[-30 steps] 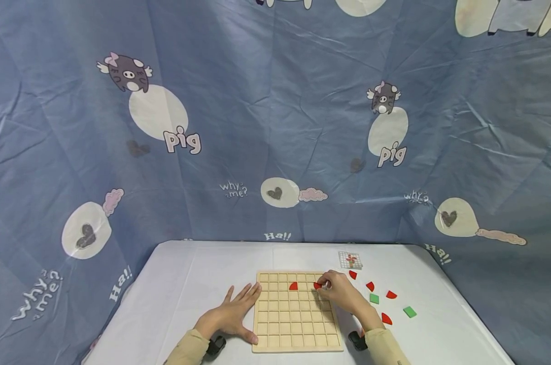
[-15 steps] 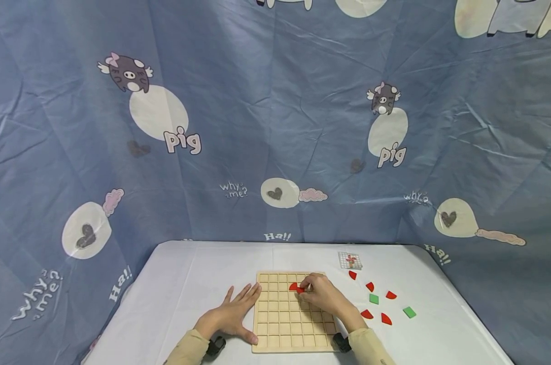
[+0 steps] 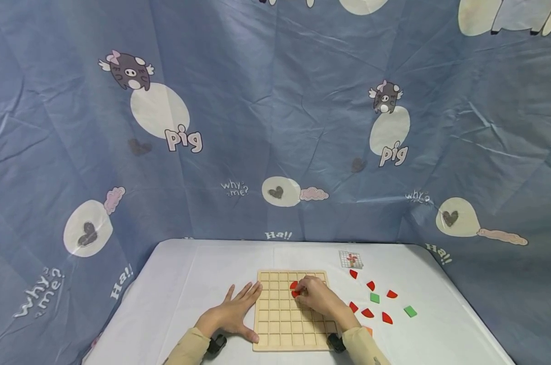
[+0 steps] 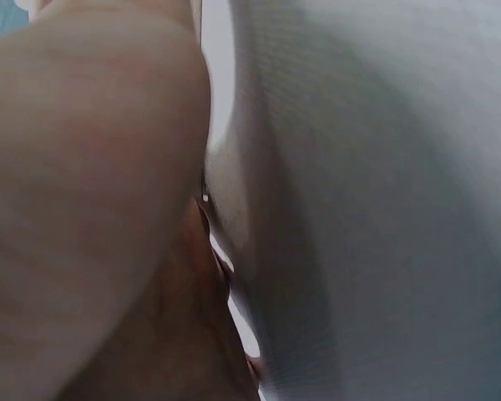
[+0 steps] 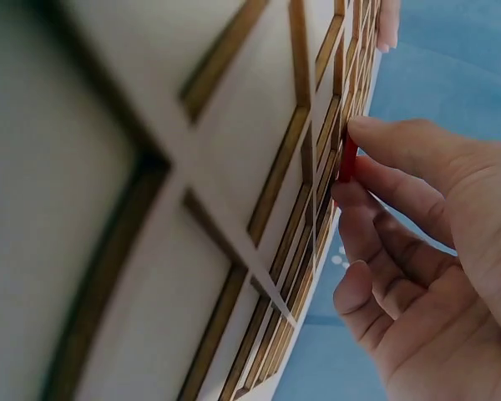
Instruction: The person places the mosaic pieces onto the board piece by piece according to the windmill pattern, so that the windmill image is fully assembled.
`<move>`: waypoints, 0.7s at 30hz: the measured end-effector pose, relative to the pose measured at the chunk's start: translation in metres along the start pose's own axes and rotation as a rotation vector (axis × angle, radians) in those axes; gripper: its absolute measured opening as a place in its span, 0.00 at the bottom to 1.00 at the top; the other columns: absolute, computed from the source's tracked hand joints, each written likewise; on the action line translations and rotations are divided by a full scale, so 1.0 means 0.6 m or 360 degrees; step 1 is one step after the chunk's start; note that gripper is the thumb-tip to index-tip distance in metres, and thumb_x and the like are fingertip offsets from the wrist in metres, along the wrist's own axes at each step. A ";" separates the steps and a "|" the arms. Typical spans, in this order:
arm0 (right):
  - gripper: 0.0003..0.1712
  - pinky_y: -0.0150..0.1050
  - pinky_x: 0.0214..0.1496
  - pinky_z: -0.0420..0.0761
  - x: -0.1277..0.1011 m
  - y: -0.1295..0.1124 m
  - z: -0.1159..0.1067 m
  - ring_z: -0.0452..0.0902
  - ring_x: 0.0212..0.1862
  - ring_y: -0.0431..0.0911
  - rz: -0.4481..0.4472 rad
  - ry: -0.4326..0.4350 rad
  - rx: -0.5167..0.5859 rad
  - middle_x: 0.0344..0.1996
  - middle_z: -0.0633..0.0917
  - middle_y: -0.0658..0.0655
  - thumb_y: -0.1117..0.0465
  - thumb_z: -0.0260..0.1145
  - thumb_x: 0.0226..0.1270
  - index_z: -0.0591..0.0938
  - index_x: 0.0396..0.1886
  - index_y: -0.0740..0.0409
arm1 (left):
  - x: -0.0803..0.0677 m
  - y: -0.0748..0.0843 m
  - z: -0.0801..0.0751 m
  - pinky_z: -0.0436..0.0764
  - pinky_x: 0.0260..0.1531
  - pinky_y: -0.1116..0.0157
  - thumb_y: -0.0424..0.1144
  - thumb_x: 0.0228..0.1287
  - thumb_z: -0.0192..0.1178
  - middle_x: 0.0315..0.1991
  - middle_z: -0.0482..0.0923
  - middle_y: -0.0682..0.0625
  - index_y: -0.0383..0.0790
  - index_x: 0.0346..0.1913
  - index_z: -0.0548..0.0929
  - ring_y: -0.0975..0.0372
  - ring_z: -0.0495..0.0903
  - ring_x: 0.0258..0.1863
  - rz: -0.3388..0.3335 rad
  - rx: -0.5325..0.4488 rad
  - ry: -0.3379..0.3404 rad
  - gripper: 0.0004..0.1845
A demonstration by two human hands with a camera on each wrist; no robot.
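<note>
Head view: right hand (image 3: 318, 298) pinches red piece (image 3: 295, 293) mid-board (image 3: 280, 324).

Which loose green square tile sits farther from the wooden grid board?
The green square tile at the far right; the other green square tile lies closer to the wooden grid board, among red pieces.

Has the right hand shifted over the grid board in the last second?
Yes. The right hand has moved leftward along the wooden grid board, from its upper right corner toward the red piece already seated there.
</note>
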State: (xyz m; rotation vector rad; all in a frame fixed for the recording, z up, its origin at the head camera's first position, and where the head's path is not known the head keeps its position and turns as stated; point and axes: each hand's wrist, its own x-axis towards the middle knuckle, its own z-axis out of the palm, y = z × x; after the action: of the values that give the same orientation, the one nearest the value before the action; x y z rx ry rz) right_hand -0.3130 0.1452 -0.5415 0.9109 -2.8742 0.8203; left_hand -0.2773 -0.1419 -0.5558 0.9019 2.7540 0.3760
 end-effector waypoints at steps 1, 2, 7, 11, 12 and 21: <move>0.08 0.26 0.31 0.75 0.001 0.000 0.000 0.72 0.31 0.34 0.0001 -0.0003 -0.0002 0.32 0.79 0.46 0.58 0.68 0.56 0.82 0.35 0.53 | 0.000 0.000 0.000 0.33 0.63 0.40 0.78 0.28 0.55 0.73 0.36 0.46 0.41 0.72 0.40 0.51 0.37 0.71 0.0001 0.0002 -0.0001 0.70; 0.08 0.26 0.31 0.75 0.001 0.001 0.000 0.71 0.31 0.34 0.0001 0.0000 -0.0004 0.32 0.79 0.45 0.58 0.68 0.55 0.82 0.35 0.53 | 0.001 -0.001 0.000 0.32 0.63 0.40 0.78 0.28 0.55 0.73 0.36 0.46 0.41 0.72 0.40 0.51 0.37 0.71 0.0000 0.0001 -0.0002 0.70; 0.08 0.27 0.30 0.74 0.003 0.002 0.001 0.71 0.31 0.34 0.0004 0.0011 -0.0006 0.31 0.78 0.46 0.58 0.69 0.54 0.82 0.34 0.53 | 0.002 -0.001 -0.001 0.32 0.63 0.40 0.78 0.28 0.55 0.73 0.35 0.47 0.42 0.72 0.39 0.51 0.36 0.71 -0.0004 0.0002 -0.0009 0.70; 0.07 0.27 0.29 0.74 0.006 0.001 0.000 0.70 0.30 0.35 0.0017 0.0003 0.0028 0.30 0.77 0.47 0.59 0.69 0.54 0.81 0.33 0.54 | 0.002 0.001 -0.001 0.32 0.63 0.40 0.78 0.28 0.55 0.73 0.35 0.46 0.42 0.72 0.39 0.51 0.36 0.71 -0.0004 0.0005 -0.0010 0.69; 0.07 0.27 0.29 0.73 0.007 0.000 -0.001 0.70 0.30 0.36 0.0023 0.0000 0.0037 0.30 0.77 0.47 0.59 0.69 0.54 0.81 0.33 0.54 | 0.002 0.001 -0.001 0.32 0.63 0.40 0.78 0.28 0.55 0.73 0.35 0.46 0.42 0.72 0.39 0.51 0.36 0.71 -0.0005 0.0006 -0.0010 0.69; 0.07 0.27 0.31 0.74 0.011 -0.002 -0.001 0.71 0.31 0.36 0.0058 -0.0023 0.0075 0.31 0.77 0.47 0.59 0.69 0.54 0.81 0.32 0.55 | -0.001 0.005 -0.005 0.32 0.63 0.40 0.77 0.28 0.56 0.73 0.35 0.45 0.41 0.72 0.40 0.51 0.36 0.71 0.0000 -0.0007 -0.0015 0.69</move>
State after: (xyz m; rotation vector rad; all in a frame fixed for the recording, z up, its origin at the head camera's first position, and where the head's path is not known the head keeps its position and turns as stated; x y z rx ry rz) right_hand -0.3178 0.1411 -0.5395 0.8750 -2.9041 0.8919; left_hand -0.2761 -0.1404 -0.5522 0.9000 2.7434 0.3764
